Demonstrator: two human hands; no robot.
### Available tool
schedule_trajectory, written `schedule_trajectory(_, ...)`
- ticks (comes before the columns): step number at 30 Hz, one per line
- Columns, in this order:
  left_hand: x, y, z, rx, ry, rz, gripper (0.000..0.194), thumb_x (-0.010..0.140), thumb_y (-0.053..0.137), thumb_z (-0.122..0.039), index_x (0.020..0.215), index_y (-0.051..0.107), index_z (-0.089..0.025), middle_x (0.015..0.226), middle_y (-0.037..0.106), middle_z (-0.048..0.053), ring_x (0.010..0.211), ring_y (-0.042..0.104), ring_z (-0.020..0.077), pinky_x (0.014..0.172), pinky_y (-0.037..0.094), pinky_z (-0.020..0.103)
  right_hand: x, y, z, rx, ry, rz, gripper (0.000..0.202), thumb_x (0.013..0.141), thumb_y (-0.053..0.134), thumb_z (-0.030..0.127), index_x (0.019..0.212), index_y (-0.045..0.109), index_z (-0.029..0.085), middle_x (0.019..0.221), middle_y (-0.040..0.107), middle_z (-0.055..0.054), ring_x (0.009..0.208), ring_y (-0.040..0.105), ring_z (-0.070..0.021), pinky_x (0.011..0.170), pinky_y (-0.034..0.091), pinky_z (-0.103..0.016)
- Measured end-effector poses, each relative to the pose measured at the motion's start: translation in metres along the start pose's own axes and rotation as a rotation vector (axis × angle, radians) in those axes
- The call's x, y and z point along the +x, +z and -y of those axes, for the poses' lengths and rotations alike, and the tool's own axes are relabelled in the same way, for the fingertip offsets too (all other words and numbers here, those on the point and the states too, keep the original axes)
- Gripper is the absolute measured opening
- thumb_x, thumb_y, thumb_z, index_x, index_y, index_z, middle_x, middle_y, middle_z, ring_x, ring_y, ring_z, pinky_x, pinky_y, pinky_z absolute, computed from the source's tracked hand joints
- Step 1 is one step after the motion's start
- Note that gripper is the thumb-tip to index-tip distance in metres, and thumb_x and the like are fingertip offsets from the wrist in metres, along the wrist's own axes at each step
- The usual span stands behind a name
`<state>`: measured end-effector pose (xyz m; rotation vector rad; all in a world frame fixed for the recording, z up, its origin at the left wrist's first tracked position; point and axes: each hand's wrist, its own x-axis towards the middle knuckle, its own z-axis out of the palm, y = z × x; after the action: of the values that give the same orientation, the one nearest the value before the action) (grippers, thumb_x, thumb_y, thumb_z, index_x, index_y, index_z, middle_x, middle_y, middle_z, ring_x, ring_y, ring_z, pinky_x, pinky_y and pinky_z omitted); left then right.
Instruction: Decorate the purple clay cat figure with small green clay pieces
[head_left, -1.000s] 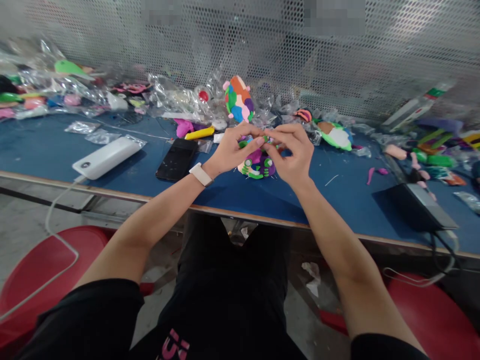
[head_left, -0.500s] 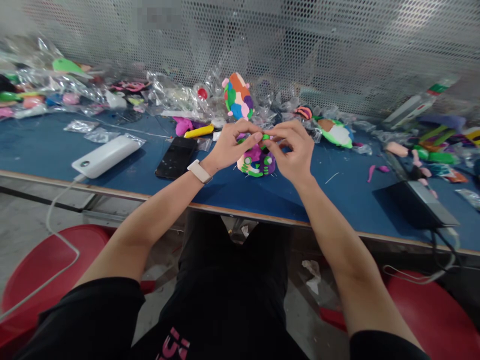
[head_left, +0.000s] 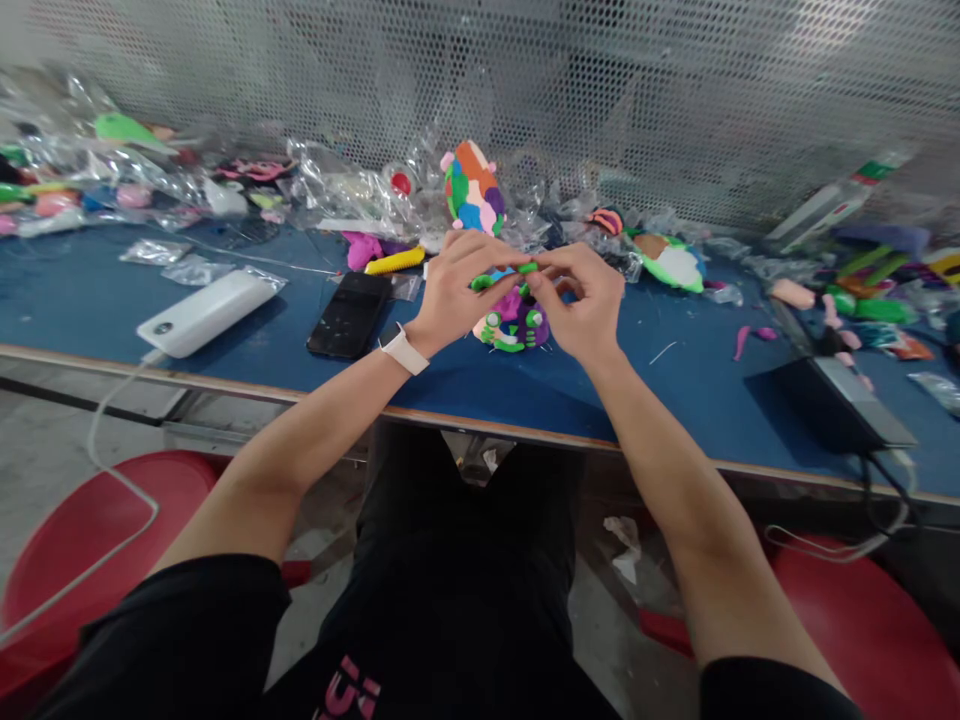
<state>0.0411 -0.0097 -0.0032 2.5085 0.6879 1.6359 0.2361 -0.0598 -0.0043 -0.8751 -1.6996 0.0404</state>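
Over the blue table, my left hand [head_left: 463,284] and my right hand [head_left: 586,300] meet fingertip to fingertip. Between them they pinch a small piece of green modelling clay [head_left: 528,267]. Directly below stands a multicoloured clay figure [head_left: 534,335], purple, green, cream and magenta, with round green-rimmed eyes; my fingers hide its upper part. Whether the green piece touches the figure I cannot tell. Behind my hands, a second clay piece [head_left: 472,185], patched in orange, green, white and blue, leans upright.
Left of my hands lie a black phone [head_left: 349,315], a yellow cutter [head_left: 395,261] and a white power bank [head_left: 211,312] with a cable. A dark box-like device [head_left: 832,405] sits at the right. Clay scraps and plastic bags [head_left: 337,185] line the perforated metal screen [head_left: 525,80].
My left hand has turned slightly, its fingers now straighter over the figure. The green clay piece shows more clearly between the fingertips and sits slightly higher in view.
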Motion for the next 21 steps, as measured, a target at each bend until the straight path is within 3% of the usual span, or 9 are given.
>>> schedule_trajectory(3,0.001,-0.001,0.000,-0.008,-0.006,-0.034,0.024,0.104,0.067,-0.048,0.107,0.079,-0.028,0.104,0.082,0.001,0.103,0.075,0.0191,0.108,0.053,0.045,-0.001,-0.001,-0.003,0.015,-0.004,0.005,0.031,0.102,0.066,0.051,0.124,0.074,0.031,0.107,0.078,-0.002,0.079,0.074,-0.0153,0.057,0.062,-0.029)
schedule_trajectory(10,0.002,-0.001,0.002,-0.053,0.020,-0.036,0.025,0.100,0.072,-0.047,0.114,0.081,-0.028,0.105,0.083,0.001,0.102,0.075,0.0189,0.102,0.055,0.041,-0.003,-0.001,-0.011,0.014,-0.043,-0.033,0.024,0.104,0.065,0.046,0.120,0.076,0.032,0.105,0.076,-0.001,0.078,0.075,-0.0148,0.060,0.064,-0.031)
schedule_trajectory(14,0.003,0.001,0.002,-0.111,0.058,-0.076,0.022,0.101,0.071,-0.046,0.108,0.082,-0.029,0.099,0.083,0.000,0.095,0.076,0.0177,0.094,0.057,0.039,-0.003,-0.001,-0.011,-0.017,-0.023,-0.040,0.025,0.104,0.065,0.047,0.117,0.077,0.030,0.104,0.076,-0.002,0.076,0.075,-0.0145,0.059,0.063,-0.030)
schedule_trajectory(21,0.002,0.003,-0.001,-0.088,-0.011,-0.079,0.027,0.102,0.070,-0.050,0.105,0.082,-0.027,0.096,0.083,-0.001,0.094,0.075,0.0172,0.092,0.059,0.041,-0.003,0.002,-0.008,-0.002,0.010,-0.092,0.025,0.101,0.070,0.049,0.115,0.077,0.029,0.095,0.079,-0.002,0.070,0.076,-0.0152,0.053,0.061,-0.029)
